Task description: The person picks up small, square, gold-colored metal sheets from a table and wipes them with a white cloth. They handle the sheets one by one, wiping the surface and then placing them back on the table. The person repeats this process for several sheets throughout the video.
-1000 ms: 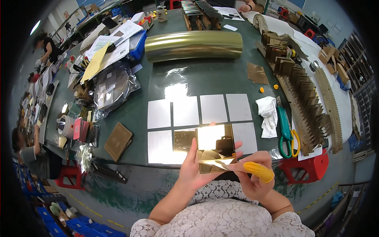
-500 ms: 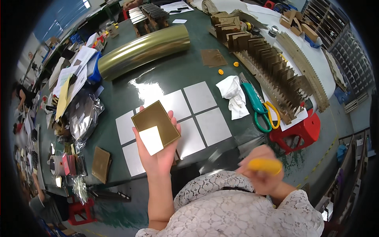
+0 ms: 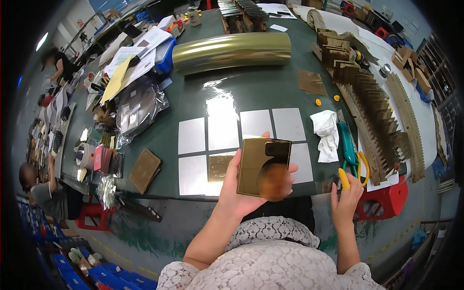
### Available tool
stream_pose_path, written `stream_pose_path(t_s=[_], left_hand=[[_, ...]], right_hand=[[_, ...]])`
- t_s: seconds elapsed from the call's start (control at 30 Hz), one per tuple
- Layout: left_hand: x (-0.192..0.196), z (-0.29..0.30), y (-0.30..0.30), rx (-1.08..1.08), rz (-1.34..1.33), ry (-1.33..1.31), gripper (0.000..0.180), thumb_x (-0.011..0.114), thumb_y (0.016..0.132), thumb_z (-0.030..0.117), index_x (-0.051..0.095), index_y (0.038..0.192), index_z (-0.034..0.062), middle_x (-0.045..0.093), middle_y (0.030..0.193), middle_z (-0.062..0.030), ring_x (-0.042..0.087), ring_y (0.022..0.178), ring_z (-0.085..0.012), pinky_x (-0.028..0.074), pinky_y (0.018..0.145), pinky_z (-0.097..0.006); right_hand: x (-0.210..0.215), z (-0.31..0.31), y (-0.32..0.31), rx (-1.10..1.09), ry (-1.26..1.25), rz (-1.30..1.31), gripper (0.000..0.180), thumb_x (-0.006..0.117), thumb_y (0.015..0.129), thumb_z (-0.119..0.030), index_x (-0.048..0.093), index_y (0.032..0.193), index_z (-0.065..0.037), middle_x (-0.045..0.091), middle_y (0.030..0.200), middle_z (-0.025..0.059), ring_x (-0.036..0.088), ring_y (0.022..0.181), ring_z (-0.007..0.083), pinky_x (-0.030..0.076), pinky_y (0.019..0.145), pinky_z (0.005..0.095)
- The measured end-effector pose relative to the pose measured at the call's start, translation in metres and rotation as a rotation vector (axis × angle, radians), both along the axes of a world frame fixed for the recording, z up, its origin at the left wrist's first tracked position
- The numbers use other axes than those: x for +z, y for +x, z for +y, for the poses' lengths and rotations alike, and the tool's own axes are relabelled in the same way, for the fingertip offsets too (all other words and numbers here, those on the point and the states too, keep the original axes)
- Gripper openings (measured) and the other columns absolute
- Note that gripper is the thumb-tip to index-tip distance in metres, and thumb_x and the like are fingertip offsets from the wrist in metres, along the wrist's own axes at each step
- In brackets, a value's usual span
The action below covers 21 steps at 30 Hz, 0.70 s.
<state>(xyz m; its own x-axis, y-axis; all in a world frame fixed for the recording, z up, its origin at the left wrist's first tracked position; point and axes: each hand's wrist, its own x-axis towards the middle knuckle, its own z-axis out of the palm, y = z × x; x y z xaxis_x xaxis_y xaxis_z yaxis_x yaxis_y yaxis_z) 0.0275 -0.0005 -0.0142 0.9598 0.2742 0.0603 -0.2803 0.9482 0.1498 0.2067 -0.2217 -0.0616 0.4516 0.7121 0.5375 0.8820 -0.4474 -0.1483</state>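
Note:
My left hand (image 3: 241,191) holds a square gold mirror sheet (image 3: 263,164) upright over the table's near edge, thumb on its right side. Its face shows a blurred reflection. My right hand (image 3: 345,195) rests at the table edge to the right, fingers closed on a small yellow tool (image 3: 343,179). Beyond the sheet, several silver square sheets (image 3: 222,133) lie in a grid on the dark green table (image 3: 251,89), one with a gold square (image 3: 220,166) on it.
A gold foil roll (image 3: 232,50) lies across the far table. A white cloth (image 3: 326,133), teal and yellow scissors (image 3: 350,150) and rows of brown folded card pieces (image 3: 377,106) sit at right. Bags and papers clutter the left. Other people work at far left.
The view has swung back level. My left hand has turned the gold sheet so its mirror face points at me, and my right hand has dropped to the table edge with the yellow tool.

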Motion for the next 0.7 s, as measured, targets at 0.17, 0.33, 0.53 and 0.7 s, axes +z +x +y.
stream_pose_path(t_s=[0.17,0.33,0.53,0.7], left_hand=[[-0.004,0.002,0.003,-0.026,0.027,-0.028,0.057,0.023,0.097,0.056,0.024,0.149,0.0318,0.046,0.131,-0.0304,0.058,0.104,-0.0392,0.05,0.085,-0.052],[-0.009,0.005,-0.001,0.004,0.108,-0.009,0.067,0.023,0.096,0.057,0.033,0.145,0.0135,0.046,0.13,-0.033,0.059,0.102,-0.0395,0.051,0.084,-0.05],[-0.011,0.008,-0.014,0.044,0.151,-0.096,0.073,0.024,0.094,0.058,0.038,0.141,0.0041,0.046,0.13,-0.0343,0.061,0.102,-0.0422,0.051,0.083,-0.052],[-0.018,0.012,-0.016,-0.014,0.055,-0.068,0.072,0.024,0.096,0.056,0.036,0.141,0.0014,0.043,0.134,-0.0322,0.055,0.111,-0.0389,0.046,0.094,-0.05]], right_hand=[[0.028,0.013,0.017,-0.013,0.148,0.11,0.035,0.065,0.083,-0.005,0.054,0.116,0.003,0.051,0.118,0.0174,0.048,0.109,0.037,0.034,0.096,0.0445],[0.051,0.058,0.05,-0.008,0.2,0.168,0.029,0.069,0.083,-0.012,0.057,0.106,0.002,0.056,0.101,0.0187,0.052,0.096,0.0358,0.041,0.085,0.0416],[0.037,0.101,0.069,-0.037,0.117,0.306,0.034,0.075,0.078,-0.021,0.052,0.091,0.001,0.056,0.086,0.0168,0.053,0.084,0.035,0.041,0.075,0.043],[0.031,0.106,0.067,-0.057,0.073,0.382,0.031,0.074,0.077,-0.017,0.052,0.091,0.0,0.057,0.087,0.0158,0.053,0.083,0.0341,0.042,0.075,0.0421]])
